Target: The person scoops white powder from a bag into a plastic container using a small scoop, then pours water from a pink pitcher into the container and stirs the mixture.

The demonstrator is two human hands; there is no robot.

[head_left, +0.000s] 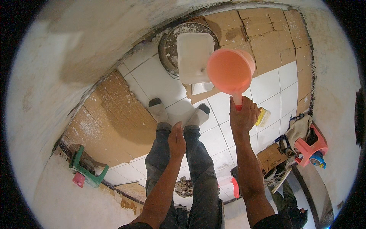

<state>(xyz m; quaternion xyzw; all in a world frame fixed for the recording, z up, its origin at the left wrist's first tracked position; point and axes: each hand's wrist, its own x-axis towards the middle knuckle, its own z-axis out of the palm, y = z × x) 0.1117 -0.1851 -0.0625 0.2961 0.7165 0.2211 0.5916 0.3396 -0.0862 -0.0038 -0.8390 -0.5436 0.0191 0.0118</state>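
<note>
My right hand (243,116) is closed round the handle of a pink plastic dipper (231,71), its round bowl tilted toward me. A paintbrush (262,117) with a yellow band and pale bristles shows right beside that hand; whether the hand also grips it or it lies below, I cannot tell. Past the dipper's left rim, a white rectangular tub (195,57) sits over a paint-spattered round bucket or drum (167,53). My left hand (176,139) hangs in front of my legs, seen edge-on, fingers loosely stretched, with nothing visible in it.
Flattened cardboard (110,118) covers white floor tiles (152,74) on the left, with more cardboard (270,42) at the far right. A green stool (85,170) stands by the left wall. Near the right wall are a pink stool (310,147) with cloth on it and a cardboard box (271,157).
</note>
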